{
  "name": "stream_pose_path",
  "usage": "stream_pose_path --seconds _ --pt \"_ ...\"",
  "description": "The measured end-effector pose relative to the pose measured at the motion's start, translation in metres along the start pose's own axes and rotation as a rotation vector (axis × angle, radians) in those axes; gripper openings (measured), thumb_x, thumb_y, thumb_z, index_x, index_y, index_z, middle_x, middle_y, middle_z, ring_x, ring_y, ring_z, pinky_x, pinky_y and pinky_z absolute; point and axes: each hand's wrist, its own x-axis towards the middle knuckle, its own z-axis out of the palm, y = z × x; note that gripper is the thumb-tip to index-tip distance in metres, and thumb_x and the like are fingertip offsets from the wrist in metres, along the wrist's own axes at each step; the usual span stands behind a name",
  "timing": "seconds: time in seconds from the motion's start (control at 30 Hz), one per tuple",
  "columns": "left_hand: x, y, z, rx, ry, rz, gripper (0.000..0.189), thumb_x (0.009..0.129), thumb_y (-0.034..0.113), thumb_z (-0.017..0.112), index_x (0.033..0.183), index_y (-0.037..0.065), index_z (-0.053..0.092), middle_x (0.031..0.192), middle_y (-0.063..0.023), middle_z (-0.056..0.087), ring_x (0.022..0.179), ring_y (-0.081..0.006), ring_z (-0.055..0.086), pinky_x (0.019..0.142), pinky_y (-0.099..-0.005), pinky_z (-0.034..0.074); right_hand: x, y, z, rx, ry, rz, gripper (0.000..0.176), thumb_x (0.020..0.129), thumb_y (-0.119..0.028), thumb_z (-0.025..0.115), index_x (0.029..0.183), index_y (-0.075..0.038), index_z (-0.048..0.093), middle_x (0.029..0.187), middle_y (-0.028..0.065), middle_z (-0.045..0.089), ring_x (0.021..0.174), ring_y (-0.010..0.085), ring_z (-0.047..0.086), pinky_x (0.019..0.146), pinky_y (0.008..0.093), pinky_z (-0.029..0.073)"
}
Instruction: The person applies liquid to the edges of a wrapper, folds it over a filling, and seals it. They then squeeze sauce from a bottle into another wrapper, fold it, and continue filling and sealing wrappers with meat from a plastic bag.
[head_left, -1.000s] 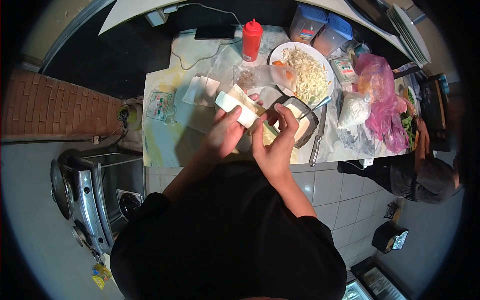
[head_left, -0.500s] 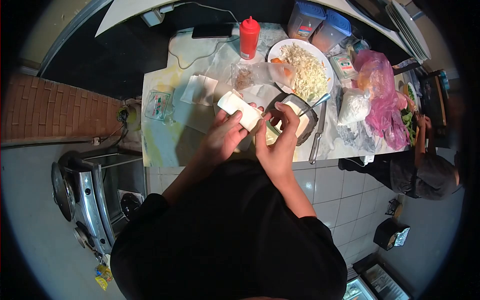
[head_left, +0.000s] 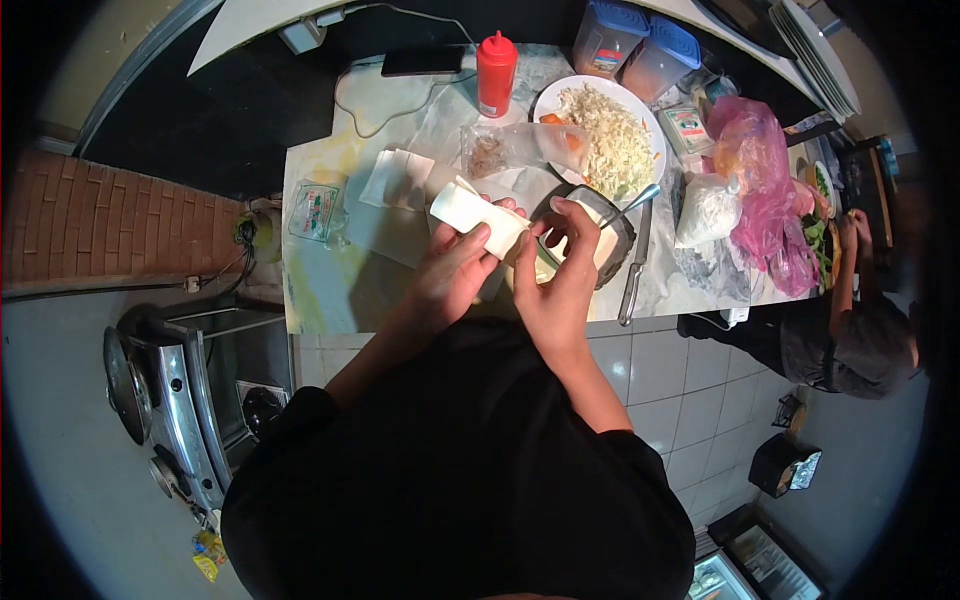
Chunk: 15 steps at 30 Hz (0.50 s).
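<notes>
A pale spring roll [head_left: 478, 218], its wrapper rolled into a flat tube, is held above the table between my two hands. My left hand [head_left: 452, 270] cradles it from below, thumb pressed on top near its middle. At its right end, the fingertips of my right hand [head_left: 562, 275] pinch the wrapper's edge. Just beyond my right hand is a dark tub [head_left: 622, 250] with a creamy white mix and a spoon [head_left: 632, 204] leaning in it. Folded white wrappers [head_left: 397, 180] lie on the table left of the roll. A clear bag [head_left: 490, 150] with brownish filling lies behind it.
A white plate [head_left: 655, 125] holds shredded cabbage. A red squeeze bottle [head_left: 496, 75] stands behind. A knife [head_left: 634, 280] lies right of the tub, near the table's front edge. Bags of white powder [head_left: 708, 212] and pink plastic [head_left: 750, 170] sit rightward; another person [head_left: 840, 335] works at far right.
My hands stay almost in place around the spring roll, which has shifted very slightly. The other person's hands at far right have moved a little.
</notes>
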Motion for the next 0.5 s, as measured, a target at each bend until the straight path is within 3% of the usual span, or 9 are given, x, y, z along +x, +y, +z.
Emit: stream_pose_path --seconds 0.13,0.2,0.5 --pt "0.0015 -0.002 -0.0015 0.009 0.005 0.045 0.038 0.1 0.005 0.051 0.137 0.004 0.041 0.138 -0.0126 0.052 0.132 -0.0256 0.049 0.114 -0.0439 0.038 0.001 -0.0001 0.0009 -0.05 0.023 -0.035 0.045 0.088 0.003 0.064 0.129 0.0 0.046 0.093 0.0126 0.061 0.081 0.0204 0.057 0.076 0.0328 0.047" --pt "0.0012 -0.0015 -0.0002 0.007 0.007 0.037 0.038 0.1 0.006 0.051 0.137 0.003 0.041 0.137 -0.0129 0.052 0.131 -0.0255 0.05 0.113 -0.0436 0.039 0.0004 -0.0021 0.0003 -0.001 -0.004 0.019 0.044 0.085 0.007 0.063 0.126 0.001 0.049 0.106 0.015 0.059 0.087 0.0257 0.057 0.077 0.0372 0.046" --pt "0.0018 -0.0006 -0.0036 0.063 -0.024 0.027 0.033 0.102 0.008 0.049 0.134 0.005 0.045 0.135 -0.0139 0.052 0.134 -0.026 0.047 0.113 -0.0432 0.038 0.0031 -0.0064 -0.0006 -0.003 -0.014 0.035 0.042 0.086 0.006 0.063 0.125 0.001 0.049 0.104 0.0153 0.058 0.086 0.0252 0.057 0.077 0.0369 0.047"
